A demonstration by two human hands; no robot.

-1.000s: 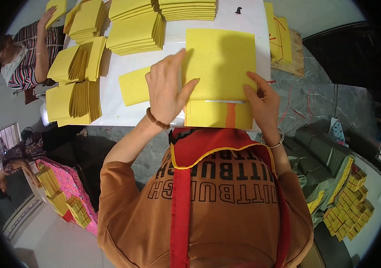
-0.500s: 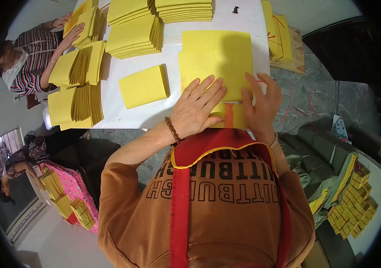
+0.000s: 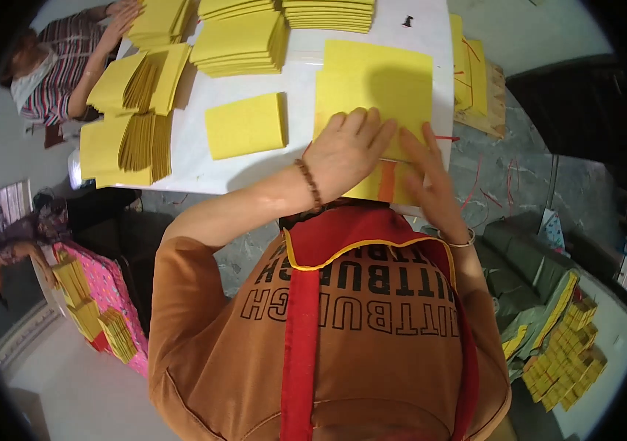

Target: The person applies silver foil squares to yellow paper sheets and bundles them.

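Observation:
Large yellow paper sheets (image 3: 376, 84) lie overlapped at the table's near right, with my shadow across them. Along their near side runs a yellow strip with an orange-red band (image 3: 387, 181) on it. My left hand (image 3: 350, 151) rests on the lower left part of the sheets, palm down, fingers slightly bent and side by side; its thumb is hidden. My right hand (image 3: 433, 180) is at their lower right corner, fingers stretched out over the edge. I see nothing held in either hand. Left of them lies a folded yellow paper stack (image 3: 246, 126).
More yellow paper stacks (image 3: 240, 44) fill the far and left side of the white table (image 3: 254, 81). A small black object (image 3: 407, 22) sits at the back. A co-worker in a striped top (image 3: 70, 66) handles papers at the left. Yellow bundles (image 3: 563, 360) are piled low right.
My left hand's fingers have gone from flat and spread to bent and closer together. My right hand's fingers have straightened. The view has shifted, and the co-worker's hands are now closer together.

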